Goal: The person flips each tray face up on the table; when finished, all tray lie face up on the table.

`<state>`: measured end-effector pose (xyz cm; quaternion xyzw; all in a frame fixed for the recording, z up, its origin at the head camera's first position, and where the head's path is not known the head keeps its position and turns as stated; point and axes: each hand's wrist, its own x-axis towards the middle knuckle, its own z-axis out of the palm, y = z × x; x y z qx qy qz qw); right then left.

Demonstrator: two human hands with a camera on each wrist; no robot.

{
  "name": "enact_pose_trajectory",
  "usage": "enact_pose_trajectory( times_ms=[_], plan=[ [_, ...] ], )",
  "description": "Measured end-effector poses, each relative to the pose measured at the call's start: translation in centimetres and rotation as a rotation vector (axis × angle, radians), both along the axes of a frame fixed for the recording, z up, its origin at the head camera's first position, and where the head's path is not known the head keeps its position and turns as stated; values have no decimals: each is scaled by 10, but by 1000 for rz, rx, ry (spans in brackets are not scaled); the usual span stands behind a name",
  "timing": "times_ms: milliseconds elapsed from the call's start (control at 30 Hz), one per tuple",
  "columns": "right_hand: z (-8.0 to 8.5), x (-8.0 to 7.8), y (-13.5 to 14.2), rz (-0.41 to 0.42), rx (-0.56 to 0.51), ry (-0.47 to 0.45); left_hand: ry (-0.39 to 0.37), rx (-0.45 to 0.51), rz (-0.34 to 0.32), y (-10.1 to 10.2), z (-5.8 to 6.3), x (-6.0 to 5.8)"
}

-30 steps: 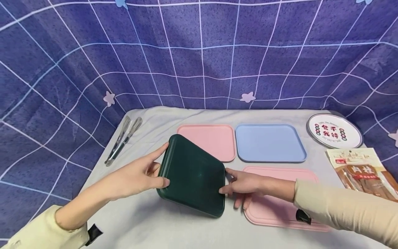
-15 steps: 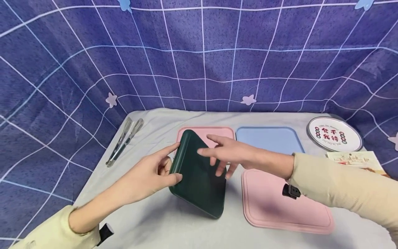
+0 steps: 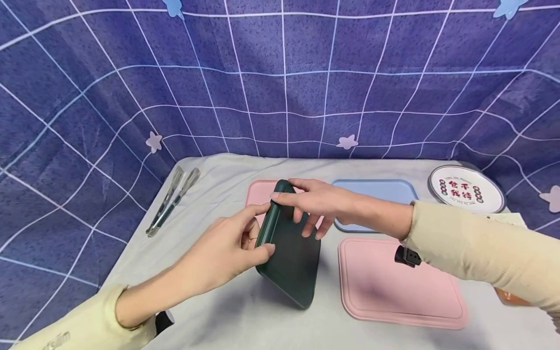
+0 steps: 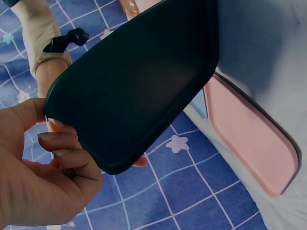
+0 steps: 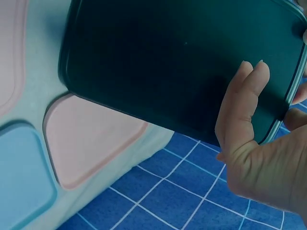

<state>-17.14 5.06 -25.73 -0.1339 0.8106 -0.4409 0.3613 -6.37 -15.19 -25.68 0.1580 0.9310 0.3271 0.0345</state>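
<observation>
A dark green rectangular tray (image 3: 288, 262) is held up on its side, its flat underside facing the head camera. My left hand (image 3: 236, 238) pinches its rounded rim, thumb on the underside and fingers on the inner side. At the tray's top corner is my right hand (image 3: 312, 201): thumb on the rim, index finger over the top edge. Its other fingers extend across the underside, as the right wrist view shows on the tray (image 5: 158, 57). From the left wrist, the tray's inner face (image 4: 129, 86) looks bare.
Behind the green tray lies a pink tray (image 3: 258, 192), beside a blue tray (image 3: 376, 189). Another pink tray (image 3: 402, 291) is at front right. Metal tongs (image 3: 172, 201) lie at left. An oval white plate (image 3: 465, 189) and a partly covered packet (image 3: 514, 297) are at right.
My right hand has left the tray's right edge and moved up to its top corner. The left hand has swung the tray rightward, turning it more edge-on to the head camera.
</observation>
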Motion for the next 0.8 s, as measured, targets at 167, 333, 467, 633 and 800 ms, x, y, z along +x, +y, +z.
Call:
enact_pose_trajectory(
  times_ms=[167, 333, 467, 633, 800],
  plan=[
    [4, -2, 2, 12, 18, -4, 31, -41, -17, 6, 4, 2],
    [6, -1, 2, 4, 40, -15, 52, -77, -49, 9, 6, 4],
    [7, -1, 1, -14, 61, -14, 67, -99, -74, 12, 7, 5],
    [8, 1, -1, -20, 71, -14, 74, -133, -95, 13, 9, 7],
    [8, 2, 0, -24, 63, -17, 110, -155, -128, 14, 10, 9]
  ],
)
